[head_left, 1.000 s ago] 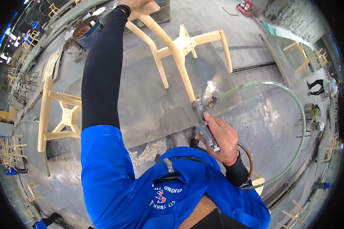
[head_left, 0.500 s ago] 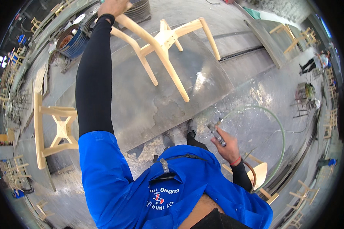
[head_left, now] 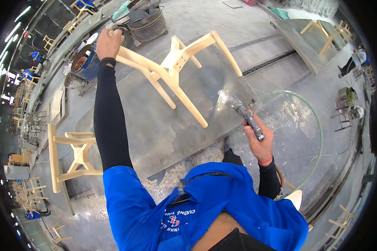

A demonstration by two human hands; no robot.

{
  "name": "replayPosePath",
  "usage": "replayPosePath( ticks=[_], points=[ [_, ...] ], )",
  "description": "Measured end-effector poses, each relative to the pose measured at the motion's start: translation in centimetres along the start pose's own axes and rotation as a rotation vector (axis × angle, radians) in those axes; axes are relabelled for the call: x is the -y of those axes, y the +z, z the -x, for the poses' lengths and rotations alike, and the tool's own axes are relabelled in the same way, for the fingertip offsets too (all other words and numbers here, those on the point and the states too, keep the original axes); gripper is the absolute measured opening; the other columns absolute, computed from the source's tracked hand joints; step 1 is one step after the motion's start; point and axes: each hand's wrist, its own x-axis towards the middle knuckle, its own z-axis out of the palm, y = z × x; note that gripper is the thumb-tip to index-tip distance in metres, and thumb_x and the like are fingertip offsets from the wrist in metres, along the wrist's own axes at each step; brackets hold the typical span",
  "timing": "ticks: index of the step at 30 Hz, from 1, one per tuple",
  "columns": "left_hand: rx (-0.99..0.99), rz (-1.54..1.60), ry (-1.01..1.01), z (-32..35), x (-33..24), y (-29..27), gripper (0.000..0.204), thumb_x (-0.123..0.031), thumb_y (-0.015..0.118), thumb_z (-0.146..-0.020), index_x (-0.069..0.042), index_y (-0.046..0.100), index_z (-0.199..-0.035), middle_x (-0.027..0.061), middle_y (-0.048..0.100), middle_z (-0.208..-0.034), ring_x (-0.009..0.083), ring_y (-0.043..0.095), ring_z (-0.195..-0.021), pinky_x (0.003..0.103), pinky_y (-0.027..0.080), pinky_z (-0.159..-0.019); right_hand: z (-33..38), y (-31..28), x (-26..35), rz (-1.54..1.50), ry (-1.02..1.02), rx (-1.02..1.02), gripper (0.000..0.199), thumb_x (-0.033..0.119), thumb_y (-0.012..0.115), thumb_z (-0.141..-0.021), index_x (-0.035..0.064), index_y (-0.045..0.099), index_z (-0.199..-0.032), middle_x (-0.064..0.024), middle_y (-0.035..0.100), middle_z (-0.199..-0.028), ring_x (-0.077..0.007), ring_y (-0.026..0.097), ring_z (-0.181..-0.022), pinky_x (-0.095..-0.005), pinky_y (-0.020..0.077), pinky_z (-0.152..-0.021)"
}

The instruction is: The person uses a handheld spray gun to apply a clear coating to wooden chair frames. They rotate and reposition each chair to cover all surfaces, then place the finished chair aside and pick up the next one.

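A pale wooden chair frame (head_left: 171, 62), with legs joined by a cross-shaped brace, is tilted above a grey metal tabletop (head_left: 155, 125). My left hand (head_left: 109, 45), arm stretched far forward, is closed round the end of its upper left rail; the fingertips are partly hidden. In my right hand (head_left: 259, 136) is a dark metal spray gun (head_left: 248, 119), held at the right edge of the tabletop with its front towards the chair frame. A green hose (head_left: 320, 138) loops out to the right of that hand.
Another wooden chair frame (head_left: 79, 157) stands left of my arm. Beyond are a blue drum (head_left: 86, 65) and a dark tub (head_left: 146, 25). A second metal table (head_left: 297, 46) with wooden frames stands at far right, near another person (head_left: 356, 58). A pale wooden seat (head_left: 295, 198) lies by my right elbow.
My left hand has come nearer and slightly left, and the chair frame has shifted with it. My right hand has raised the spray gun forward, closer to the frame.
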Motion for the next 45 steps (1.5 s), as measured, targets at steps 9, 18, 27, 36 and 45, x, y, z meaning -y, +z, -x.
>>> replayPosePath(
  ticks=[9, 18, 27, 36, 45],
  points=[
    [-0.195, 0.053, -0.034, 0.7, 0.0, 1.6, 0.042, -0.035, 0.073, -0.08, 0.001, 0.066, -0.1, 0.0178, 0.068, -0.1, 0.0335, 0.066, -0.095, 0.042, 0.05, -0.089, -5.8, -7.5, -4.5, 0.059, -0.115, 0.102, 0.052, 0.015, 0.08, -0.09, -0.0012, 0.062, -0.136, -0.0204, 0.075, -0.105, -0.0241, 0.075, -0.097, -0.0349, 0.0568, -0.082],
    [-0.214, 0.339, -0.118, 0.4, 1.1, 3.7, 0.043, -0.026, 0.074, -0.077, 0.003, 0.063, -0.107, 0.0149, 0.066, -0.099, 0.0248, 0.065, -0.089, 0.036, 0.052, -0.085, -9.2, -11.6, -7.0, -0.007, -0.025, 0.016, 0.051, 0.014, 0.079, -0.09, -0.0033, 0.062, -0.135, -0.0232, 0.074, -0.112, -0.0251, 0.075, -0.099, -0.0343, 0.0562, -0.085],
    [-0.248, -0.659, 0.726, -1.0, 6.1, 1.5, 0.008, -0.016, 0.067, -0.079, -0.01, 0.066, -0.083, 0.0109, 0.07, -0.089, 0.0323, 0.066, -0.092, 0.046, 0.051, -0.086, -9.9, -14.1, -11.2, 0.104, 0.047, 0.09, 0.048, 0.016, 0.08, -0.089, -0.0039, 0.065, -0.13, -0.0232, 0.073, -0.112, -0.0311, 0.076, -0.094, -0.0365, 0.057, -0.081],
    [0.052, -0.91, 0.604, -5.7, 6.9, 4.4, 0.063, -0.013, 0.092, -0.045, -0.011, 0.059, -0.099, 0.0103, 0.065, -0.1, 0.0342, 0.06, -0.104, 0.044, 0.048, -0.095, -13.8, -3.0, -24.6, 0.236, 0.147, 0.201, 0.039, 0.032, 0.069, -0.096, 0.0023, 0.066, -0.121, -0.0228, 0.072, -0.098, -0.0441, 0.068, -0.091, -0.0472, 0.0547, -0.075],
    [0.064, 0.408, -0.451, -4.3, 2.6, 5.1, 0.042, -0.031, 0.066, -0.088, -0.01, 0.055, -0.122, 0.015, 0.058, -0.116, 0.0338, 0.059, -0.108, 0.056, 0.058, -0.071, -19.7, 6.8, -28.2, -0.084, 0.055, -0.122, 0.045, 0.034, 0.072, -0.094, -0.0006, 0.067, -0.122, -0.0233, 0.072, -0.109, -0.0411, 0.07, -0.094, -0.0437, 0.0565, -0.08]
  ],
)
